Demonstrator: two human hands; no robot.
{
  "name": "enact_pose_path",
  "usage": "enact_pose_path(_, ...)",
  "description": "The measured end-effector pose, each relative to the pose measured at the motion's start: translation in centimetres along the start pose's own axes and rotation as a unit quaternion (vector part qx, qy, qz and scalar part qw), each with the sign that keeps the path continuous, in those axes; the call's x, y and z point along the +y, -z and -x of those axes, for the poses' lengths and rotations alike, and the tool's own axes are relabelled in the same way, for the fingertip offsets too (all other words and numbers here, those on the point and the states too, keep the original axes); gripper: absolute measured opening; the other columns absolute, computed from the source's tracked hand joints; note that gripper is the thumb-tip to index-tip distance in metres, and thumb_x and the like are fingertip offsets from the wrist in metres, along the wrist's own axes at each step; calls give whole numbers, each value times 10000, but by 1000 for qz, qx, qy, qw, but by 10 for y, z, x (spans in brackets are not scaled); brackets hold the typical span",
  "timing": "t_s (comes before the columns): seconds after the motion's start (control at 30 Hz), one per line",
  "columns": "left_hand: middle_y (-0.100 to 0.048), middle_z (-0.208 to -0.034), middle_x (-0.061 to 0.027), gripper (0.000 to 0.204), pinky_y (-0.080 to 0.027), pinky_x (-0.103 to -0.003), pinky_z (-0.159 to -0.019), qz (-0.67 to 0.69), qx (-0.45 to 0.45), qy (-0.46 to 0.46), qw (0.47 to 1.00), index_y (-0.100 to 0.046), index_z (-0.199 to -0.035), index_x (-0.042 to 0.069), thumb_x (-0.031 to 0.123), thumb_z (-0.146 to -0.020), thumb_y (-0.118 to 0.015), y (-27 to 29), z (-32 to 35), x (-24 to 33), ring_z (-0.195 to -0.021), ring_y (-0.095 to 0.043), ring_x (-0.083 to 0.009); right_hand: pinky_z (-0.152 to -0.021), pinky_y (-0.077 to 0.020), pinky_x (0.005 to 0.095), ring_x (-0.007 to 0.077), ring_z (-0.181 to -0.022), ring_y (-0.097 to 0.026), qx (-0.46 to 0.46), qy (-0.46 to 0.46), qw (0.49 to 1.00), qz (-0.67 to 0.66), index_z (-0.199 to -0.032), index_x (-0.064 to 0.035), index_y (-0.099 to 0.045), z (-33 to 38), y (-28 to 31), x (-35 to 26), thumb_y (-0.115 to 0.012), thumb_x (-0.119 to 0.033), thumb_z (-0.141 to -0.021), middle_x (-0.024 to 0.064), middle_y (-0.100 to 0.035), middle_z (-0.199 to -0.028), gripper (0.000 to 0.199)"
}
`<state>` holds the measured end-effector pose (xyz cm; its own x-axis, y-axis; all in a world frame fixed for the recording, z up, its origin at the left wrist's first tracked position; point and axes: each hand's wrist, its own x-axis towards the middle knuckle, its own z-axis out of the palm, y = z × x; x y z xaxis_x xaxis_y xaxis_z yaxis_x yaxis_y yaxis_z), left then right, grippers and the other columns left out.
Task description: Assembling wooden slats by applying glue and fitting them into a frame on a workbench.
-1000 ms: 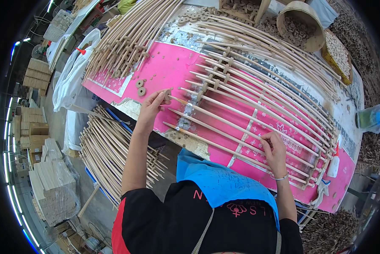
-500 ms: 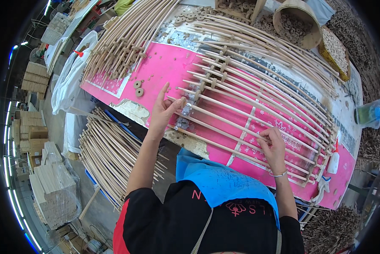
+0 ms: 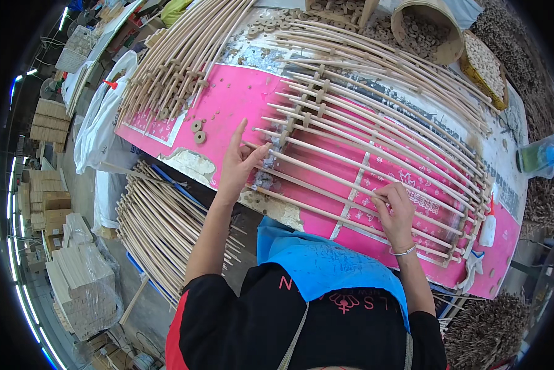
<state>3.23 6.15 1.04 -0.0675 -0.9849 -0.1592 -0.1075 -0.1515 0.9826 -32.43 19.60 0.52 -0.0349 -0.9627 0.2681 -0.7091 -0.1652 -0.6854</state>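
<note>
Light wooden rods [image 3: 326,169] lie side by side across a pink-covered table, with small round wooden discs on several of them near the left ends. My left hand [image 3: 235,163] is by the left end of one near rod. Its index finger points up and its thumb is spread, touching or very close to that rod; the other fingers are partly hidden. Farther right along the same rod, my right hand [image 3: 397,206] pinches it between thumb and fingers. Two loose wooden discs [image 3: 198,131] lie on the pink cover [image 3: 227,98] left of my left hand.
A bundle of rods with discs [image 3: 166,92] lies at the far left. Behind are a tipped bucket [image 3: 452,40] of discs and a yellow tray [image 3: 474,74]. A glue bottle [image 3: 488,229] stands at right. More rods [image 3: 160,216] are stacked below the table's left edge.
My left thumb has opened away from the index finger at the rod's end. The right hand keeps its pinch and has shifted very slightly left. The whole view has moved a little.
</note>
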Motion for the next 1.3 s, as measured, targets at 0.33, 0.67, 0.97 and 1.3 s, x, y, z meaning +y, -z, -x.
enact_pose_path(0.33, -644, -773, -13, 914, -472, -241, -683, -32, -16, 8, 999, -284, -1681, 79, 223, -950, -814, -6, 1, -11, -718, -581, -75, -661, -503, 375, 268, -741, -640, -7, -58, 998, -2, -969, -23, -695, -4, -1, -4, -760, -92, -920, 107, -639, -863, 107)
enact_pose_path(0.67, -659, -800, -7, 648, -497, -302, -658, -300, -11, -103, 948, -571, -1506, 152, 190, -906, -814, -14, 11, 15, -714, -614, -124, -733, -515, 415, 304, -865, -657, 3, -38, 999, 34, -961, -39, -696, 0, -9, 8, -754, -154, -930, 108, -650, -901, 133)
enact_pose_path(0.97, -618, -873, -45, 375, -522, -396, -696, -485, -18, -238, 841, -726, -1209, 173, 238, -850, -814, -15, 7, 1, -818, -653, -252, -742, -518, 421, 306, -862, -653, 9, -32, 999, 40, -958, -44, -713, 0, -10, 15, -757, -173, -925, 103, -657, -898, 141)
enact_pose_path(1.3, -592, -854, -66, 397, -482, -379, -672, -477, -4, -241, 845, -728, -1242, 118, 108, -854, -808, -1, 3, -15, -736, -581, -228, -868, -527, 439, 313, -991, -632, 55, 13, 997, 54, -1030, -79, -713, 1, -22, 22, -795, -208, -856, 101, -664, -1018, 232)
